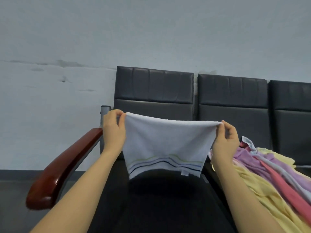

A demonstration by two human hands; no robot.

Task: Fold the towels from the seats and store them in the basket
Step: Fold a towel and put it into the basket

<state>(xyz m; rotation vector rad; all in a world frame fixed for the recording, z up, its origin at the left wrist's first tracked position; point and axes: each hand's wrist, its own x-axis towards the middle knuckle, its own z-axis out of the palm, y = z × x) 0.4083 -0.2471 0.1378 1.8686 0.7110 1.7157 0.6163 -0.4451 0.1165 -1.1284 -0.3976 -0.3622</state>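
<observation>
A white towel with thin coloured wavy stripes near its lower hem hangs stretched in the air above the left black seat. My left hand pinches its upper left corner. My right hand pinches its upper right corner. The towel looks folded double, with a small label at the bottom edge. A heap of other towels, yellow, purple, pink and pale blue, lies on the seat to the right. No basket is in view.
A row of black padded seats stands against a grey wall. A dark red wooden armrest on a metal post flanks the left seat, close to my left forearm. Dark floor shows at lower left.
</observation>
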